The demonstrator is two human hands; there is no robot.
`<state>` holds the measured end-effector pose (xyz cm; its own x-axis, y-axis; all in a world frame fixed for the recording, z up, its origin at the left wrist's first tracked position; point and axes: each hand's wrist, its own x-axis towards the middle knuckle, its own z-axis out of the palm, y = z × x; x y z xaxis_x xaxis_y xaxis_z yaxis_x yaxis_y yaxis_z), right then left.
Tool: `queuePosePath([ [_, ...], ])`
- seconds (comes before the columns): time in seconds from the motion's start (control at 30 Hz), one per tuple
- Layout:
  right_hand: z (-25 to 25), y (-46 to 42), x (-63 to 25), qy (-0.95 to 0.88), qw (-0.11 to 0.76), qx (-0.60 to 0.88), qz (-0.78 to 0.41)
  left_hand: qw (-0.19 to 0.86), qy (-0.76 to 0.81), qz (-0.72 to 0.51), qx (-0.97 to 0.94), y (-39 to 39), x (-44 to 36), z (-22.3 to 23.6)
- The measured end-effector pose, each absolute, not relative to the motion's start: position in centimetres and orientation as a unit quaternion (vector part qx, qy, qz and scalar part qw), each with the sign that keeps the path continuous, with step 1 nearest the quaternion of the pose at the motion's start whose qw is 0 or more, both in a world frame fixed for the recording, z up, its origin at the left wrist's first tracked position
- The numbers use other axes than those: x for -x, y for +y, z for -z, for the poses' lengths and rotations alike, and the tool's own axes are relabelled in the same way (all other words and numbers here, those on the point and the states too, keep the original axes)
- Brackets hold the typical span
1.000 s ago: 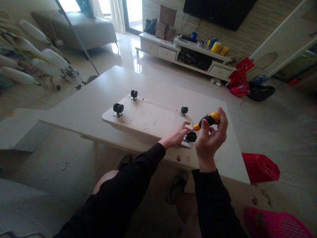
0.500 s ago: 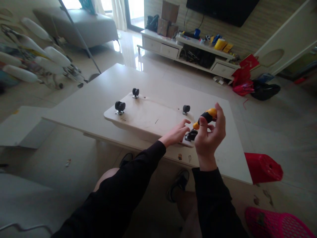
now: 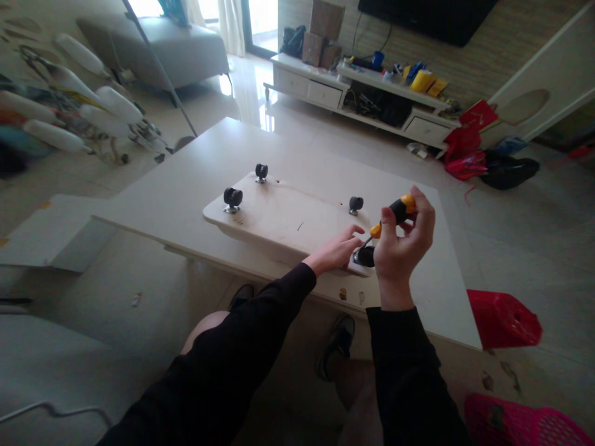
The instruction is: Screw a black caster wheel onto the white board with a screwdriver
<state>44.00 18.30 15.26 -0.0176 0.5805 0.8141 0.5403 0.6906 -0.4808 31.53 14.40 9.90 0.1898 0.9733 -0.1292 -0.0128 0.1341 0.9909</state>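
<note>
A white board [image 3: 274,217] with rounded corners lies on the table, its black swivel casters pointing up. My right hand [image 3: 404,238] is closed around the yellow-and-black handle of a screwdriver [image 3: 398,210]. The tool slants down to the left, its metal shaft reaching the base of the near right caster [image 3: 366,256]. Beside that caster, my left hand [image 3: 337,249] rests at the board's corner, fingers apart and fingertips close to the shaft's lower end. The screw, if any, is hidden. Other casters stand at the far right [image 3: 356,205], far left [image 3: 261,172] and near left [image 3: 233,199].
The white table [image 3: 446,285] extends around the board. A red stool [image 3: 504,319] stands past its right edge, with a pink basket [image 3: 525,421] at lower right. A white cabinet [image 3: 297,83] lines the far wall. White dumbbell-like rods [image 3: 118,104] appear at left.
The whole view has shifted slightly, so everything sits a little farther right. My right hand still grips the screwdriver, whose shaft now shows more clearly at the caster. My left hand stays at the corner.
</note>
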Motion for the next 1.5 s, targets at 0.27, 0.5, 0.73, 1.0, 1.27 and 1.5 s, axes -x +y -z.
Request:
queuePosePath([
  [0.27,-15.5,19.5,-43.0,-0.717,0.586,0.368,-0.080,0.599,0.469,-0.416,-0.498,13.4,-31.0,-10.3],
  [0.5,-15.8,20.1,-43.2,-0.672,0.634,0.373,-0.086,0.570,0.499,-0.424,-0.496,12.9,-29.6,-10.6],
  [0.73,-15.8,20.4,-43.4,-0.691,0.620,0.369,-0.044,0.552,0.531,-0.417,-0.490,11.7,-28.2,-11.4],
  [1.0,-16.1,19.4,-42.7,-0.654,0.636,0.398,-0.101,0.494,0.570,-0.416,-0.508,10.7,-27.2,-11.6],
  [1.27,-15.7,18.9,-42.9,-0.685,0.623,0.357,-0.124,0.375,0.592,-0.410,-0.583,10.4,-27.5,-11.0],
  [1.5,-15.4,19.4,-43.5,-0.667,0.628,0.375,-0.138,0.293,0.601,-0.354,-0.654,9.9,-27.8,-11.4],
])
